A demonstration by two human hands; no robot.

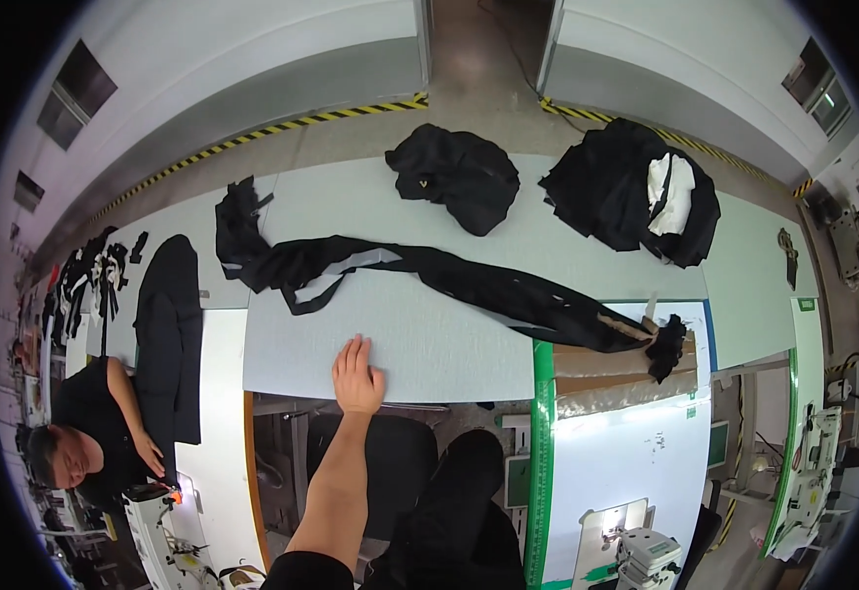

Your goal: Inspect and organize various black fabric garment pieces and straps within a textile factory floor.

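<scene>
My left hand (357,380) lies palm down on the near edge of the light grey-green table (429,354). Its fingers are stretched out and it holds nothing. Beyond it, apart from the fingers, a long twisted strip of black cloth (488,290) stretches across the table. The strip has a grey band toward its left part and ends in a bunched, frayed clump (667,346) on the right. My right hand is out of view.
Two heaps of black fabric, one crumpled (457,177) and one with a white patch (601,187), lie farther back. A sewing machine (646,556) stands at lower right, beside a green measuring strip (541,462). At left, a co-worker (95,423) sits by black cloth (167,334). A dark chair (370,462) stands below the table edge.
</scene>
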